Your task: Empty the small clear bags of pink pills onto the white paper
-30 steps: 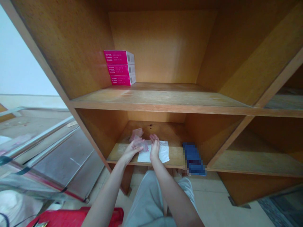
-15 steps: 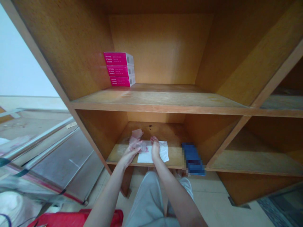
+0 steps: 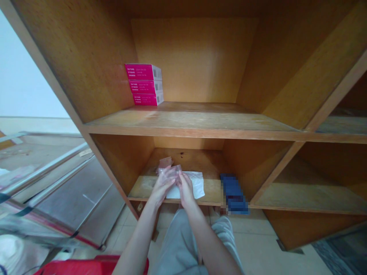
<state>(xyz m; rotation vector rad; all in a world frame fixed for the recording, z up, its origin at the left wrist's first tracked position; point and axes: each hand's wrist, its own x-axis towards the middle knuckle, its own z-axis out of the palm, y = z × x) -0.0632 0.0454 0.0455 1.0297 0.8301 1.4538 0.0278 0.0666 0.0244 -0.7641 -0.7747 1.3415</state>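
On the lower shelf, my left hand (image 3: 162,187) grips a thin, clear plastic bag (image 3: 173,170). My right hand (image 3: 185,187) is beside it, its bent fingertips closed on the bag's right edge. Beneath my hands lies a white, flat, paper-like sheet (image 3: 197,184), partly covered by my right hand. Just behind my left hand is a crumpled pinkish clear plastic piece (image 3: 165,162); whether it joins the bag I cannot tell.
Three pink boxes (image 3: 144,84) stand stacked on the upper shelf (image 3: 200,116). A pixelated blue object (image 3: 233,193) lies at the lower shelf's right front. Glass-like framed panels (image 3: 80,194) lean at the left, and something red (image 3: 86,265) is at bottom left.
My right hand has moved left from over the white sheet to the plastic bag, meeting my left hand. The bag has shifted slightly up and right.
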